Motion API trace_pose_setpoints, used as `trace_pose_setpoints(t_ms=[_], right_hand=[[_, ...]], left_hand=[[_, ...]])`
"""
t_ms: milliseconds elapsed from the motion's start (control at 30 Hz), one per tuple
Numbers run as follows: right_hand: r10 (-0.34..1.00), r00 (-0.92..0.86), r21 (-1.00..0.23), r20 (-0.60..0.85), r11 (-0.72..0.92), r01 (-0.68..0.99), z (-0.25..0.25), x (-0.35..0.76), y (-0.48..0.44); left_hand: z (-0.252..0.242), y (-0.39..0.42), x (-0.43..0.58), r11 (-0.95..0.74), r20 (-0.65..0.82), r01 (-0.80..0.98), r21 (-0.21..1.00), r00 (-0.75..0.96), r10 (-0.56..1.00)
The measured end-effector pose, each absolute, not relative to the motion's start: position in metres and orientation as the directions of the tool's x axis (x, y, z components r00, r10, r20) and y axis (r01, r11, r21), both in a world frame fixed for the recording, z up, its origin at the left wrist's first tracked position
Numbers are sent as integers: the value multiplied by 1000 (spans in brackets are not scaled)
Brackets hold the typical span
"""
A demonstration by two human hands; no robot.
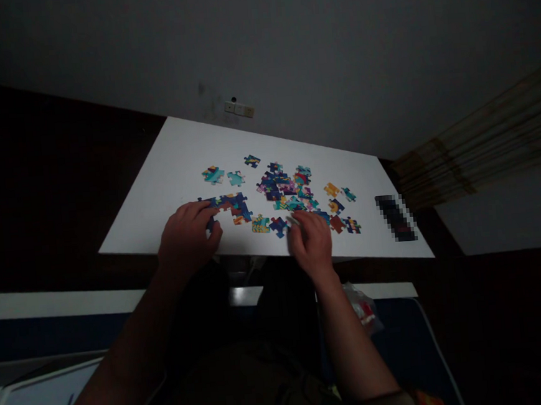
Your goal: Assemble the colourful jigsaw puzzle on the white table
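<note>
Colourful jigsaw pieces lie scattered on a white table (165,173). My left hand (188,239) rests at the near edge with curled fingers touching a joined strip of dark blue pieces (229,203). My right hand (310,240) lies further right, fingers bent down onto the loose pieces near a blue piece (278,225); what its fingertips pinch is hidden. A dense heap of pieces (284,187) sits just beyond both hands. Separate teal pieces (213,174) lie at the far left of the spread.
A dark rectangular object (396,217) lies near the table's right end. A wall socket (239,109) sits on the grey wall behind. A clear bag with something red (364,309) lies below the table edge. A white tray or board (28,402) is at lower left.
</note>
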State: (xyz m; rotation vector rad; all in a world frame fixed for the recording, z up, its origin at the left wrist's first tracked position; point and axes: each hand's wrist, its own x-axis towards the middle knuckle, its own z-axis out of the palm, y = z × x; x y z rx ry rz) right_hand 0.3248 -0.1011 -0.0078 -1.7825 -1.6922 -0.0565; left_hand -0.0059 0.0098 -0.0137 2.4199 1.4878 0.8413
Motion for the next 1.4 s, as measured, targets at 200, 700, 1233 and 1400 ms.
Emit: trace_pose_setpoints(t_ms=[200,700,1233,1400], right_hand=[[910,232,-308,343,-124,943,-6,364,-122],[897,326,-220,298,-267,938,2,362,-109],[915,347,-279,206,-285,917,16,351,-97],[925,342,-299,168,-283,911,16,356,-91]], left_hand=[[-13,10,-5,-480,368,766,427,338,866],[-11,13,-6,-458,337,791,406,336,880],[-10,9,-4,-480,369,765,430,337,866],[-13,9,-3,-486,374,759,433,339,863]])
